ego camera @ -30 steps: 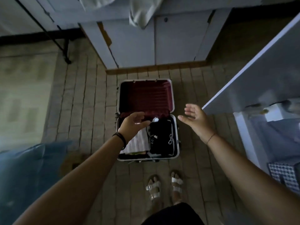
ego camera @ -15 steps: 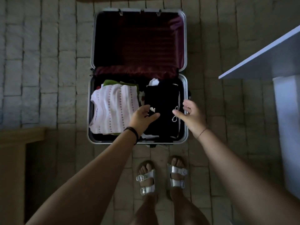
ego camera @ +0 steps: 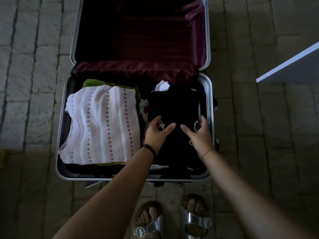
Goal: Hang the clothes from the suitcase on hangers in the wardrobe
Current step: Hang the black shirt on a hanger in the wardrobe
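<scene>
Suitcase (ego camera: 62,121) lies open on tiled floor (ego camera: 34,83), maroon-lined lid flat behind. Its lower half holds a pink striped knit (ego camera: 101,123) over a green garment (ego camera: 96,82) at left, a folded black garment (ego camera: 174,104) at right. Left hand (ego camera: 157,133) and right hand (ego camera: 200,135) are over the black garment, fingers spread, clasping nothing; contact unclear in dim light.

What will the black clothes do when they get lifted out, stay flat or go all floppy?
Probably floppy: the black clothes lie folded soft and flat in the suitcase, so they should unfold and dangle. They are likely light, since they look like thin cloth. The white string on them may swing loose.
</scene>
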The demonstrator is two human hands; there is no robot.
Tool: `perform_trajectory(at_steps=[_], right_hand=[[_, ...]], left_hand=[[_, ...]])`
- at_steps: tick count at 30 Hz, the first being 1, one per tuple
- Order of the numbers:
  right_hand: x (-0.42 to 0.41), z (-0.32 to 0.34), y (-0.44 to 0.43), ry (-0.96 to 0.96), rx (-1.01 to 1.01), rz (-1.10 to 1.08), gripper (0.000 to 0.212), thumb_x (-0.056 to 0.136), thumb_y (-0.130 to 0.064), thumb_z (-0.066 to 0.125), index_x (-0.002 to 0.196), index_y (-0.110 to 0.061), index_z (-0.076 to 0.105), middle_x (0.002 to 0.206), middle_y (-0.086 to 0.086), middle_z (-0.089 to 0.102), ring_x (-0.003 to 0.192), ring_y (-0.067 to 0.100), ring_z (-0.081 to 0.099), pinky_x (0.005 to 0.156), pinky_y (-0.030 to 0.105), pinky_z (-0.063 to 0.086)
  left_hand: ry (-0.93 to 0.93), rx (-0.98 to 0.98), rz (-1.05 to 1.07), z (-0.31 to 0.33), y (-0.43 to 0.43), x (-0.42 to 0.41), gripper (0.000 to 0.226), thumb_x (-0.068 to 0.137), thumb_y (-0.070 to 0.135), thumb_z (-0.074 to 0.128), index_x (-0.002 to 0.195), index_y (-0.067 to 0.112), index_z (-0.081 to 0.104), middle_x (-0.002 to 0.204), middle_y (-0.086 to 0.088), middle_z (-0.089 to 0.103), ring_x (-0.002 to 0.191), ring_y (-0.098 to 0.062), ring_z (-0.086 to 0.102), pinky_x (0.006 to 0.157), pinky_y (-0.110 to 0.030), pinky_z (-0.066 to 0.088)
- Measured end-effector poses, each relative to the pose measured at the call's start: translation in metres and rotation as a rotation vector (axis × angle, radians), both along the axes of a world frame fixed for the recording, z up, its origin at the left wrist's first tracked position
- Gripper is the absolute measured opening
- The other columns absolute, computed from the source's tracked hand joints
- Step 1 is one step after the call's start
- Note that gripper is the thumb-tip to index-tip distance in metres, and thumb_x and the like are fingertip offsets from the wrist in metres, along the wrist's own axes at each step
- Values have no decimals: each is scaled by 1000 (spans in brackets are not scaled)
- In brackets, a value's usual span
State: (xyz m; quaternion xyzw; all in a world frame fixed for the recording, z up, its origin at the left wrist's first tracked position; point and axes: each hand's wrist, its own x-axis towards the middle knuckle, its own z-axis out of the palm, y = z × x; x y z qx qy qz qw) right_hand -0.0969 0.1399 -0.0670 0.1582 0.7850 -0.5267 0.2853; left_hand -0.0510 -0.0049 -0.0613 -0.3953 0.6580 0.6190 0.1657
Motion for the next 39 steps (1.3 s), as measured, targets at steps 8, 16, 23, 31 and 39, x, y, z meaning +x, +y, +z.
perform_trajectory(at_steps=[8,16,23,31,39], right_hand=[[-10,29,-14,-113,-160,13,23,82,-25,71,100,-21,57,109,10,67,93,19,66,83,33,53],[8,179,-11,-239,-557,-90,57,74,-26,72,126,-11,53,123,10,64,113,25,62,97,40,49],[10,374,1,-216,-749,-116,35,89,-8,50,124,-9,55,115,8,69,104,22,66,78,29,56],[-8,600,5,-56,-562,-16,65,75,-32,73,129,-4,52,121,11,65,106,22,64,82,29,52],[-50,831,7,600,-452,354,93,53,-67,76,132,-35,38,130,-16,48,116,-13,48,89,10,44]], left_hand=[[-87,131,52,18,-2,-8,72,84,36,69,143,13,35,119,-4,59,99,-12,59,87,-27,46],[-42,95,28,150,-21,15,78,63,55,81,125,19,50,128,2,53,113,-17,57,90,-34,52],[157,169,-77,348,-26,4,46,73,38,79,108,13,64,106,-6,72,97,-21,69,89,-42,54],[444,127,-174,614,-38,-31,8,85,15,68,93,15,68,88,0,74,82,-15,70,72,-25,55],[633,-227,-643,811,-55,-42,13,80,20,73,91,15,69,92,-3,69,82,-9,64,79,-27,51]])
